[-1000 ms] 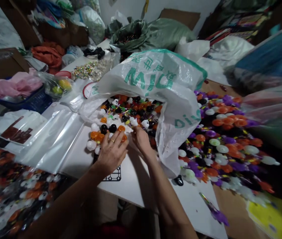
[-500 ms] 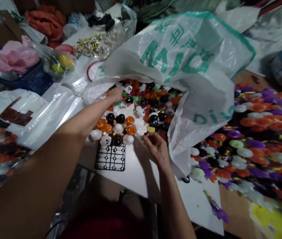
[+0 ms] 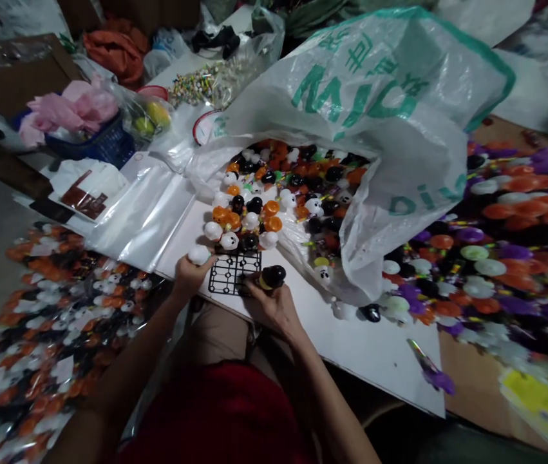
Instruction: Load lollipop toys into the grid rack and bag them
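Observation:
My left hand (image 3: 190,276) is closed around a toy with a rounded white head (image 3: 199,255), at the near left corner of a black plastic grid rack (image 3: 229,273). At the rack's right side, my right hand (image 3: 277,308) grips a toy with a glossy black head (image 3: 274,276). Orange, black and white toy heads, among them a white one with a dark face (image 3: 229,241), stand in close rows over the rack's far part. The near cells show bare. Beyond the rack, a large white plastic bag (image 3: 413,154) with green lettering lies open, full of similar toys (image 3: 297,177).
Bagged toys (image 3: 56,341) pile up at lower left, and more toys (image 3: 491,258) heap at right. Clear plastic bags (image 3: 143,222) lie on the white table (image 3: 351,351). A blue basket (image 3: 90,147) stands at the back left. One purple toy (image 3: 440,380) lies near the right edge.
My left hand has drawn back from the large bag to the rack with a white-headed toy. My right hand has moved left and nearer to me, now holding a black-headed toy.

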Action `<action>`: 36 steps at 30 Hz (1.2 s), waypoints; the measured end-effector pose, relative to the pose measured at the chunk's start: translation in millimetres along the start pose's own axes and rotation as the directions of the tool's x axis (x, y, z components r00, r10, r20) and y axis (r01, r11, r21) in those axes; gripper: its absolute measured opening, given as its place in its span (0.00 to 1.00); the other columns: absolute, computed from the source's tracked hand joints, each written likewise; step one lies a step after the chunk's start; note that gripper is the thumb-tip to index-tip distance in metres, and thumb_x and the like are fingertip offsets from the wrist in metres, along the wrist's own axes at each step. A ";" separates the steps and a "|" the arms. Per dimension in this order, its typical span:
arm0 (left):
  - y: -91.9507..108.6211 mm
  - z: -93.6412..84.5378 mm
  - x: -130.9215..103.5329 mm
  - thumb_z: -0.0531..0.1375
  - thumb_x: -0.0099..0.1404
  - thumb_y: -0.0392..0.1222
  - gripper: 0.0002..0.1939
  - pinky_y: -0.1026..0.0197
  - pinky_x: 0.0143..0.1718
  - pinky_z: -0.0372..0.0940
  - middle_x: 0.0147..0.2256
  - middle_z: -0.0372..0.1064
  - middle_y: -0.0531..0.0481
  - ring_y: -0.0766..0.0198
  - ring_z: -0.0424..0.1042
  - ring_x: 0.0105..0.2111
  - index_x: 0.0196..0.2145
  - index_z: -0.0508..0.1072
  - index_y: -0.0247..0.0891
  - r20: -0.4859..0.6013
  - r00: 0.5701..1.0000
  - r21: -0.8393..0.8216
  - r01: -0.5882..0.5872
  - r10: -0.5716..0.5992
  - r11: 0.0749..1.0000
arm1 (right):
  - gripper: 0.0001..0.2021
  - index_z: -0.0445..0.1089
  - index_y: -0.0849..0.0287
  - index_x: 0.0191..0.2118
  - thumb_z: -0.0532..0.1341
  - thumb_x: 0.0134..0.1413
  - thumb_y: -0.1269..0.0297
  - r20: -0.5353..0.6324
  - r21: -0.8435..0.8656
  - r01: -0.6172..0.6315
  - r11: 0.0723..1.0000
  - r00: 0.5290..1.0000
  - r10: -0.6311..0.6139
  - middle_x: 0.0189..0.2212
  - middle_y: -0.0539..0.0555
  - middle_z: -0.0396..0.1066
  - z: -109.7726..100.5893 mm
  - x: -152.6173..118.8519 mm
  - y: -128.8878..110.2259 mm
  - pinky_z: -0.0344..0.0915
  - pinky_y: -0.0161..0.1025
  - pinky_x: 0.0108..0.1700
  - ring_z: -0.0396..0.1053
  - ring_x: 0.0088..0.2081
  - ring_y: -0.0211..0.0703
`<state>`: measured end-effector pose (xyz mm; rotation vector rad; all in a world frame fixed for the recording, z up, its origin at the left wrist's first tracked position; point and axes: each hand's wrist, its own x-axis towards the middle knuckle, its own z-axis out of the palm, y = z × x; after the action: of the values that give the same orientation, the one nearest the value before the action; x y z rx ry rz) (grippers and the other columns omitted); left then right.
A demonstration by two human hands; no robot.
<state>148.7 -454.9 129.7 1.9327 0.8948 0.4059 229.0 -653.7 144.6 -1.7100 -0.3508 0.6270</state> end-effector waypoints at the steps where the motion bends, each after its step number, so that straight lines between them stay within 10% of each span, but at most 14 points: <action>1: -5.4 8.5 -0.4 0.66 0.54 0.48 0.14 0.61 0.35 0.70 0.29 0.77 0.44 0.58 0.77 0.33 0.32 0.77 0.35 -0.004 1.000 0.006 -0.011 0.011 1.000 | 0.18 0.73 0.60 0.38 0.64 0.48 0.50 0.005 -0.023 0.023 0.999 1.000 -0.023 0.35 0.56 0.77 -1.4 -0.4 -1.0 0.70 0.43 0.41 0.74 0.37 0.49; 13: -18.5 10.8 19.2 0.58 0.59 0.40 0.04 0.62 0.37 0.65 0.29 0.73 0.46 0.61 0.71 0.32 0.30 0.71 0.38 0.164 0.929 0.200 -0.359 0.331 0.912 | 0.13 0.70 0.59 0.41 0.56 0.59 0.55 0.087 -0.407 0.137 0.903 0.990 -0.111 0.36 0.56 0.76 -14.1 -13.6 9.1 0.66 0.39 0.39 0.71 0.36 0.47; 20: -11.5 3.2 5.1 0.61 0.60 0.52 0.19 0.58 0.39 0.70 0.33 0.75 0.45 0.58 0.75 0.34 0.42 0.74 0.35 0.214 0.972 0.044 -0.108 0.097 0.993 | 0.09 0.68 0.60 0.46 0.53 0.66 0.67 0.206 -0.798 0.183 0.575 0.978 -0.025 0.42 0.60 0.74 -19.9 -14.2 -20.5 0.63 0.37 0.41 0.71 0.43 0.47; 23: -0.1 -15.8 -1.0 0.67 0.54 0.51 0.34 0.55 0.42 0.72 0.46 0.72 0.39 0.55 0.75 0.43 0.55 0.68 0.34 0.090 0.982 -0.100 -0.157 0.166 0.982 | 0.10 0.69 0.60 0.48 0.53 0.68 0.66 0.207 -0.830 0.180 0.528 0.978 -0.009 0.44 0.60 0.74 -20.6 -11.4 -23.0 0.63 0.36 0.42 0.71 0.45 0.46; 26: 27.7 -27.8 8.0 0.68 0.55 0.51 0.39 0.47 0.54 0.69 0.62 0.57 0.36 0.48 0.64 0.60 0.62 0.63 0.41 -0.061 0.912 0.024 -0.406 0.407 0.914 | 0.11 0.69 0.60 0.48 0.53 0.69 0.63 0.195 -0.803 0.200 0.561 0.978 -0.068 0.44 0.59 0.74 -13.6 -2.0 -25.7 0.63 0.36 0.43 0.72 0.46 0.46; 29: 51.6 -22.1 22.3 0.59 0.64 0.47 0.29 0.41 0.63 0.59 0.66 0.50 0.39 0.47 0.54 0.66 0.62 0.64 0.43 0.089 0.830 0.116 -0.558 0.551 0.822 | 0.11 0.70 0.60 0.49 0.54 0.68 0.64 0.120 -0.736 0.188 0.650 0.982 -0.148 0.44 0.59 0.76 1.0 10.9 -29.9 0.63 0.37 0.44 0.72 0.45 0.47; 36: 47.3 -8.7 -0.5 0.51 0.65 0.35 0.29 0.48 0.65 0.58 0.64 0.58 0.41 0.54 0.57 0.66 0.64 0.61 0.42 0.155 0.813 0.025 -0.572 0.562 0.820 | 0.11 0.74 0.58 0.44 0.59 0.59 0.60 -0.085 -0.143 0.211 0.967 0.971 -0.225 0.35 0.53 0.77 29.4 21.8 -16.3 0.68 0.36 0.40 0.73 0.34 0.41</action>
<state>163.0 -463.9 174.7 2.2483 0.2162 0.5798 231.1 -614.3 151.7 -1.7921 -0.5111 0.3611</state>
